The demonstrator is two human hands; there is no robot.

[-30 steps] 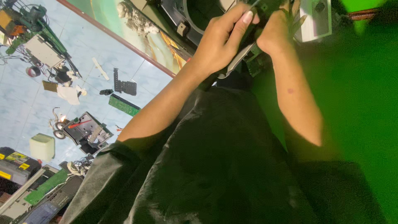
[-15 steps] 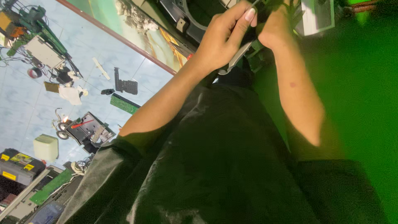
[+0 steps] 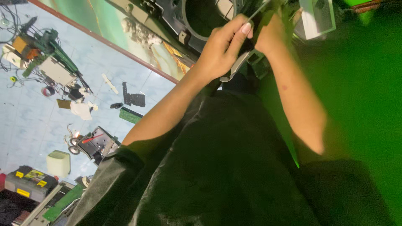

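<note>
Dark part gripped at the far edge

Small black piece with a pale grey curved strip hanging off it, tilted, held up near the far middle.

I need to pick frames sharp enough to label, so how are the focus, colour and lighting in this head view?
Head view: tilted, with a strong green cast on the right side; the dark cloth is underexposed and shows little detail; the left hand and right hand are fairly sharp; the pale tiled floor at left is brightly lit.
</note>
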